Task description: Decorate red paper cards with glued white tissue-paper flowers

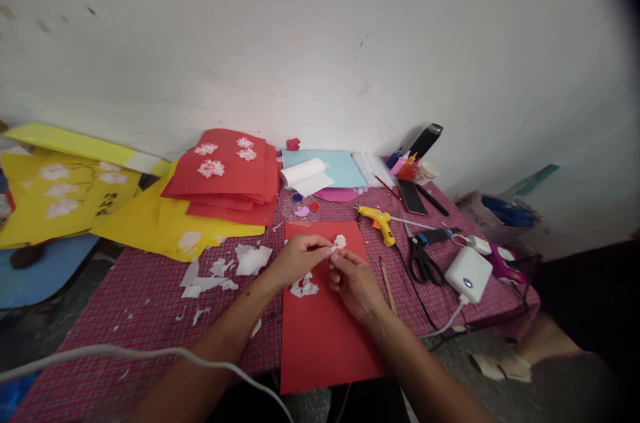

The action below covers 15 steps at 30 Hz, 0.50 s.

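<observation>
Both my hands meet over a red sheet of paper (325, 343) that lies on the checked tablecloth. My left hand (303, 255) pinches a small crumpled white paper flower (340, 242) from the left side. From the right, the fingers of my right hand (357, 283) close on its lower end. Just under my left hand, another piece of crumpled white paper (305, 286) rests on the red sheet; my fingers partly cover it. Torn white paper scraps (253, 259) are scattered on the cloth to the left.
Right of the sheet lie a pencil (387, 284), a yellow glue gun (379, 223), black scissors (425, 263) and a white power bank (469, 274) with a cable. Red sheets bearing white flowers (215, 176) are stacked back left. A paper roll (303, 171) sits behind.
</observation>
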Tool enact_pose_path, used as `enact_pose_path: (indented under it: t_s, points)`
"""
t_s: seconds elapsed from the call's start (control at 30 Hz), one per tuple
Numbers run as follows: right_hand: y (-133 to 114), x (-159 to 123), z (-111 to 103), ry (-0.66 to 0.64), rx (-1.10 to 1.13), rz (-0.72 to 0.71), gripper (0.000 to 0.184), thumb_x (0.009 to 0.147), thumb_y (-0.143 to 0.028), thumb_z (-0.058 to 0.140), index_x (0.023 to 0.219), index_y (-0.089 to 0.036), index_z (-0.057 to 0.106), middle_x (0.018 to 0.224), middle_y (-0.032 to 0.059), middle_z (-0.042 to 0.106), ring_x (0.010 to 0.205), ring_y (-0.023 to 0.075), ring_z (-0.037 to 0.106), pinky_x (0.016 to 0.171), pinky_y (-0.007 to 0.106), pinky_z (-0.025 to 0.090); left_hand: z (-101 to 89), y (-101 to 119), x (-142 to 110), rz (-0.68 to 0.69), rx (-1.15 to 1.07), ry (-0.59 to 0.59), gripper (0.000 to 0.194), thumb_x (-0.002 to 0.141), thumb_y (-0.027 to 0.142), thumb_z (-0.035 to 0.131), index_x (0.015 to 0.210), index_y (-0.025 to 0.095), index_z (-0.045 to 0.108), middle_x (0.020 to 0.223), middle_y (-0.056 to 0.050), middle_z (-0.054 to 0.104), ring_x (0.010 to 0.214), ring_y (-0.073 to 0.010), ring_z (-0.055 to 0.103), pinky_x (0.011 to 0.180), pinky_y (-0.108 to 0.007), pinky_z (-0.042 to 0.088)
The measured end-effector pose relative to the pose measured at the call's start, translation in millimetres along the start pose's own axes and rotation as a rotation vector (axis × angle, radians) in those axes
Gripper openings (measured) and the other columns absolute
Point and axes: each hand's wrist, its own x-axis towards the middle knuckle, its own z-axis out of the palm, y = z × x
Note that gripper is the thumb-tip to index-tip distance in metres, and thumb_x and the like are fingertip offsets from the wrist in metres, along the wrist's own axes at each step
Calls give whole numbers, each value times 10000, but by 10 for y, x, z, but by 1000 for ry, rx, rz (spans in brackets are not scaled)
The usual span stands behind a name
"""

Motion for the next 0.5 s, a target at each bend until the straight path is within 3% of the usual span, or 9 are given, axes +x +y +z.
enact_pose_path:
  t_s: [0.13,0.2,0.27,0.37,0.5]
  points:
    - [-7,-146,-189,7,-323,-126,230,792,-326,730,970,-188,684,693,-24,589,512,99,463,481,230,348,-51,15,34,61,145,81,227,911,311,560,956,171,733,929,-27,751,852,-164,669,773,-255,494]
    - [-4,-256,-326,-7,-658,-290,152,854,-314,668,955,-203,693,794,16,655,640,147,562,591,271,435,-93,36,69,120,311,128,230,934,286,524,966,178,725,942,-29,747,872,-164,668,795,-263,492]
    - [11,-352,-440,-103,-1000,-469,105,889,-260,615,931,-209,697,879,50,689,799,199,618,732,322,472,-124,68,125,171,565,143,229,945,258,507,961,179,722,947,-49,740,905,-178,664,836,-284,488]
    - [61,-429,-519,-207,-1257,-643,145,926,-188,536,963,-205,675,891,69,679,828,210,621,758,334,471,-114,115,257,185,976,53,222,939,214,505,923,153,717,940,-111,724,920,-226,670,843,-338,501]
    - [117,-431,-522,-233,-1312,-712,157,941,-153,505,974,-210,648,885,66,657,809,200,616,739,314,472,-19,114,492,218,1283,-95,213,898,114,505,926,109,716,926,-170,716,850,-279,694,717,-362,526]
